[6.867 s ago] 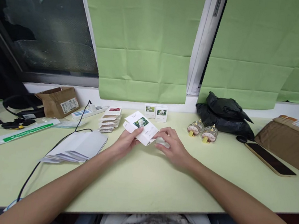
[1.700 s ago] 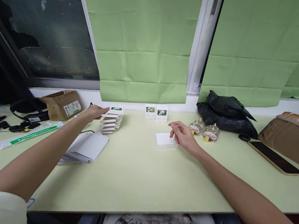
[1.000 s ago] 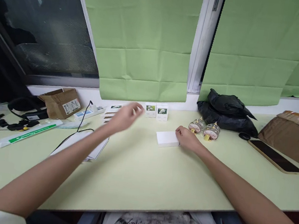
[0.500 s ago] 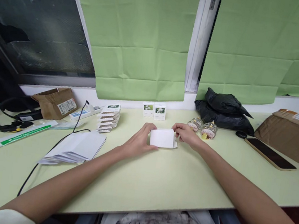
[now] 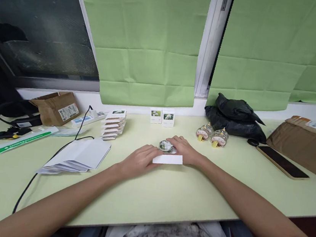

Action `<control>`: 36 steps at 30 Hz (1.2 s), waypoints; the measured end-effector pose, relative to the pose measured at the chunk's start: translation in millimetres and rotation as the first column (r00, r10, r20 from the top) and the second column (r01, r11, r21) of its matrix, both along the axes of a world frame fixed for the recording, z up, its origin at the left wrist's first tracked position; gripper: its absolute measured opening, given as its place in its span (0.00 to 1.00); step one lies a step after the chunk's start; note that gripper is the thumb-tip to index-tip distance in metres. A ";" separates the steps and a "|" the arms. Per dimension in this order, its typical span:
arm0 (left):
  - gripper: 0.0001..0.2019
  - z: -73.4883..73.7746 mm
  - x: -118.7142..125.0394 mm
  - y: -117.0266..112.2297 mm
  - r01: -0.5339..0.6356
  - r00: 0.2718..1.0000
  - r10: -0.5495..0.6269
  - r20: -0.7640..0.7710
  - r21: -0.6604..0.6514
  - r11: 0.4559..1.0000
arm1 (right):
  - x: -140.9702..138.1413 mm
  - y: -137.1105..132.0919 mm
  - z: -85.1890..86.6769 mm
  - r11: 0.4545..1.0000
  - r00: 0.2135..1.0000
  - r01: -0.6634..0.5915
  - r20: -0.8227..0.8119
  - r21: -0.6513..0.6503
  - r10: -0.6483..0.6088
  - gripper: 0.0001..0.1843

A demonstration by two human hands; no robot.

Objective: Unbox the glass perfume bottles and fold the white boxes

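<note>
Near the middle of the table I hold a small white box point(image 5: 168, 159) between both hands. Its plain white side faces me, and a picture of white flowers point(image 5: 166, 146) shows behind that side, partly covered by fingers. My left hand point(image 5: 140, 158) is closed on the box's left end. Around the right end my right hand point(image 5: 186, 151) is closed, with some fingers hidden behind the box. Two similar boxes with flower pictures point(image 5: 162, 118) stand upright at the back. Several more boxes point(image 5: 114, 124) are stacked to the left.
Folded white card blanks point(image 5: 84, 153) lie at left, beside a black cable point(image 5: 27, 189). Two glass ornaments with gold tops point(image 5: 212, 135) stand right of my hands. Black plastic bags point(image 5: 235, 118), a phone point(image 5: 282, 162) and a brown carton point(image 5: 301, 145) lie further right.
The box has turned in my hands: its blank white face showed before, and now a narrow side and the flower picture show. Both hands have come lower and nearer to me.
</note>
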State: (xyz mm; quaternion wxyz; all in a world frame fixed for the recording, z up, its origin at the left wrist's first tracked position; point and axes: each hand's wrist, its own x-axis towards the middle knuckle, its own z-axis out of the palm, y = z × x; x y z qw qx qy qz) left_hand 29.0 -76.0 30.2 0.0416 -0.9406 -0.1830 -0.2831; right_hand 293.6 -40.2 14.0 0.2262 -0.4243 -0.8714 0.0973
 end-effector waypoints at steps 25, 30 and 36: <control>0.31 -2.2 -27.4 36.7 -0.468 0.738 0.668 0.098 -0.638 0.611 | 58.7 22.6 10.5 0.941 0.951 0.310 0.054 -0.137 -0.305 0.34; 0.24 -2.8 -18.4 31.5 -0.557 0.810 0.586 0.006 -0.306 0.773 | 58.3 19.7 13.1 0.932 0.944 0.328 0.077 -0.154 -0.320 0.34; 0.24 0.4 -7.1 26.8 -0.557 0.824 0.565 -0.031 -0.221 0.800 | 55.4 16.2 12.6 0.932 0.939 0.333 0.138 -0.139 -0.315 0.37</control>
